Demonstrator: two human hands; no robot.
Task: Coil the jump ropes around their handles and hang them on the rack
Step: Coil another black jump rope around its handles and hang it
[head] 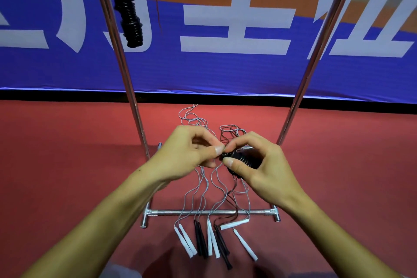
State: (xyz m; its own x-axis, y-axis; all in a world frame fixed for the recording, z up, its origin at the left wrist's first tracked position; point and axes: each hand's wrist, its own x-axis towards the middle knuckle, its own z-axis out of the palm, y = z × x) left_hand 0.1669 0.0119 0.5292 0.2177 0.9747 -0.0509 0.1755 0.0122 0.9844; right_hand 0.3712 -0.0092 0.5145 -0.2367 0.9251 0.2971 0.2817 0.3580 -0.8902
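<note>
1. Right hand (261,160): fingers and thumb curled round a black coiled jump rope (242,160), held above the red floor (67,153) in front of the rack (207,211); grip pressed onto the wound bundle.
2. Left hand (187,153): thumb and forefinger pinching at the bundle's left end, fingertips touching those of the right hand; cannot tell whether the pinch is on cord or on the handle tip.
3. Hanging from the rack's top bar, upper left: a finished black coil (129,10), on a metal hook.
4. On the floor below the hands: loose grey and dark cords (204,185) in a tangle, running across the rack's lower crossbar.
5. Nearer the camera, past the crossbar: white handles (186,241) and black handles (200,240) side by side, one white handle (246,245) lying apart to the right.
6. Behind the rack: a blue banner (203,70) with large white characters and orange bands.
</note>
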